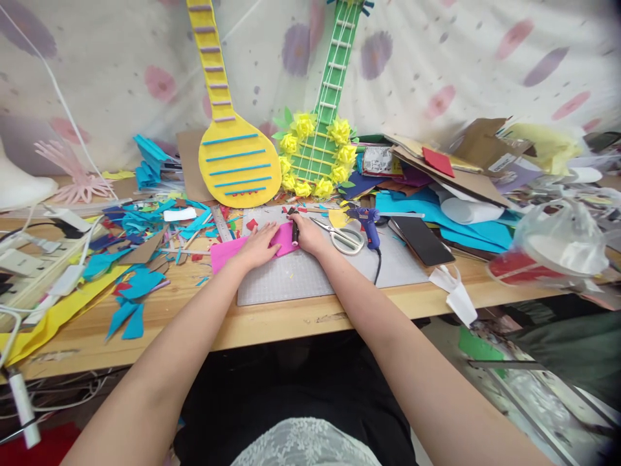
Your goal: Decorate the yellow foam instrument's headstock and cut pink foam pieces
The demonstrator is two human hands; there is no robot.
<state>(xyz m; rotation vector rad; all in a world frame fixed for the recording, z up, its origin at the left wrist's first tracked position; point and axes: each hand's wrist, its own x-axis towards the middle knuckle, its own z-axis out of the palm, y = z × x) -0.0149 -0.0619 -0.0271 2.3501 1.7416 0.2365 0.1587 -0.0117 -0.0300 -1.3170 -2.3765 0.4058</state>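
Observation:
My left hand [262, 244] lies flat with its fingers spread on a strip of bright pink paper or felt [228, 252]. The fingers of my right hand [307, 234] are closed on a short, dark, rod-like thing [294, 234], which stands across the right end of the pink strip. Its exact kind is too small to tell. Under the strip's right part lies a grey cutting mat [286, 285]. Just right of my right hand are white-handled scissors [347, 239] and a purple glue gun [369, 226].
A yellow paper banjo shape [237, 162] and a green one [315, 155] with yellow flowers lean at the back. Blue scraps [140, 285] litter the left. A phone [422, 239] and a bagged tub [548, 246] stand right. The wooden table edge [286, 330] runs in front.

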